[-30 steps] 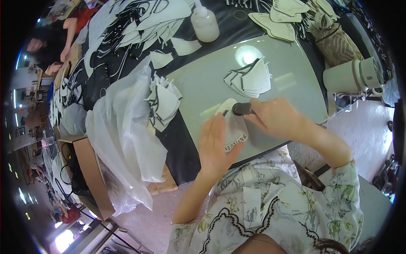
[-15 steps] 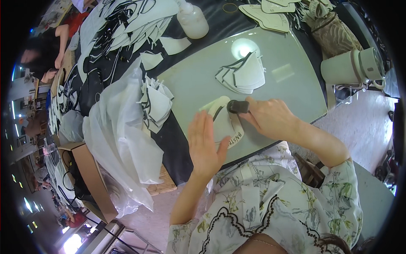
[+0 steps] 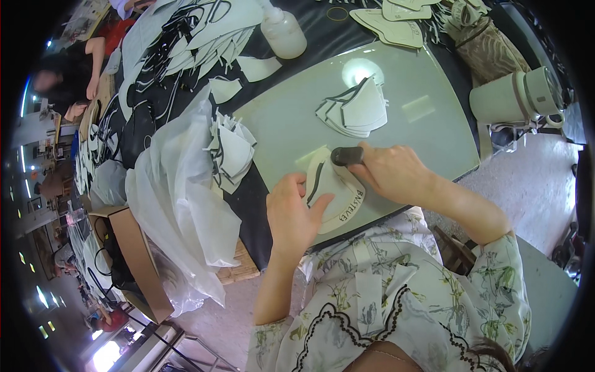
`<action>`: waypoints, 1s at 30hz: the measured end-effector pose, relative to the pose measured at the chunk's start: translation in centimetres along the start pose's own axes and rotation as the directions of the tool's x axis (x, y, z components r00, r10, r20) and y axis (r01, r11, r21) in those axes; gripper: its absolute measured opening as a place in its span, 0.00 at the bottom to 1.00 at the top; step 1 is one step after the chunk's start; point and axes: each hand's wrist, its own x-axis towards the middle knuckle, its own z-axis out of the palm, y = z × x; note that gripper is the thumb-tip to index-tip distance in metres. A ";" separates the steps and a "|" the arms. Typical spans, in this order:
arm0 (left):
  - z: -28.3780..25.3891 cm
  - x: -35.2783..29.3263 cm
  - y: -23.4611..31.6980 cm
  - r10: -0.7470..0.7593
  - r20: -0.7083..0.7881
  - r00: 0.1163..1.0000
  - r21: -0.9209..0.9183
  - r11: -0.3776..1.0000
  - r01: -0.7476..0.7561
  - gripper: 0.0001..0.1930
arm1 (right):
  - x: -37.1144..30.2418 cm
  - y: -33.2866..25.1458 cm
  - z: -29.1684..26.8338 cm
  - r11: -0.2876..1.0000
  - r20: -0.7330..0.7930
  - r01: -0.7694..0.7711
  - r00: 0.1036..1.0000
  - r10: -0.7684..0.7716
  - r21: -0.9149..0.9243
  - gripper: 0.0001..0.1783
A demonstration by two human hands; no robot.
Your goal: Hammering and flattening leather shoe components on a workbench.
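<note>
On the pale green glass-like board point(image 3: 427, 149) lies a white curved cut piece point(image 3: 330, 186) with a black strip along one side. A cream border bearing dark lettering shows around its lower right edge. My left hand point(image 3: 292, 211) grips the piece at its left edge, fingers bent and thumb laid on it. My right hand point(image 3: 396, 173) is closed on a small dark hammer point(image 3: 347, 156), whose round end rests at or just above the piece's upper right edge; the grip is hidden in my fingers. Farther up the board sits a stack of black-edged white pieces point(image 3: 356, 108).
More white pieces point(image 3: 232, 152) and a plastic sheet point(image 3: 176, 198) lie left. A bottle point(image 3: 284, 34), cream templates point(image 3: 390, 28) and piled white pieces with black strips point(image 3: 186, 43) are at the back. A white lidded tumbler point(image 3: 508, 99) stands right. A co-worker's arm point(image 3: 95, 68) shows far left.
My left hand's fingers have gone from stretched flat to bent, moving slightly down. The piece has turned and shifted toward me and to the right. The hammer has moved slightly left.
</note>
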 end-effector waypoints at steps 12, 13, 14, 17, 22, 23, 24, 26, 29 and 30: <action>0.7 1.3 0.2 0.191 0.039 0.981 0.032 0.981 -0.192 0.25 | -0.1 -0.2 -1.3 0.467 0.341 -0.365 0.930 0.140 0.805 0.18; 0.7 1.2 0.4 0.193 0.040 0.980 0.032 0.980 -0.195 0.25 | 0.0 -0.3 -0.9 0.485 0.344 -0.366 0.929 0.138 0.794 0.18; 0.6 1.1 0.5 0.143 0.056 0.988 -0.033 0.989 -0.141 0.24 | 0.0 -0.2 -0.6 0.504 0.347 -0.367 0.928 0.136 0.782 0.19; -0.4 0.8 1.1 -0.018 0.110 0.994 -0.351 0.935 0.055 0.22 | 0.0 0.4 0.2 0.442 0.319 -0.339 0.940 0.122 0.830 0.20; 0.0 0.1 0.7 -0.153 0.153 0.976 -0.763 0.609 0.215 0.12 | -0.2 -0.1 0.0 0.466 0.299 -0.333 0.943 0.148 0.820 0.19; 0.7 -0.1 0.4 -0.161 0.137 0.977 -0.749 0.628 0.209 0.09 | -0.3 -0.2 0.1 0.478 0.277 -0.319 0.948 0.160 0.818 0.19; 1.3 -0.3 0.8 -0.158 0.140 0.977 -0.749 0.629 0.209 0.09 | -0.4 -0.3 0.1 0.476 0.275 -0.320 0.947 0.163 0.819 0.19; 2.1 -0.8 1.4 -0.166 0.026 0.986 -0.690 0.711 0.138 0.09 | -0.7 -0.6 0.2 0.470 0.229 -0.291 0.955 0.187 0.833 0.18; 2.7 -0.5 1.2 -0.150 -0.027 0.988 -0.602 0.792 0.103 0.10 | -0.7 -0.3 0.6 0.456 0.203 -0.255 0.966 0.162 0.853 0.17; 2.7 -0.4 1.2 -0.149 -0.035 0.988 -0.549 0.829 0.106 0.11 | -0.8 -0.3 0.6 0.456 0.203 -0.256 0.965 0.164 0.852 0.17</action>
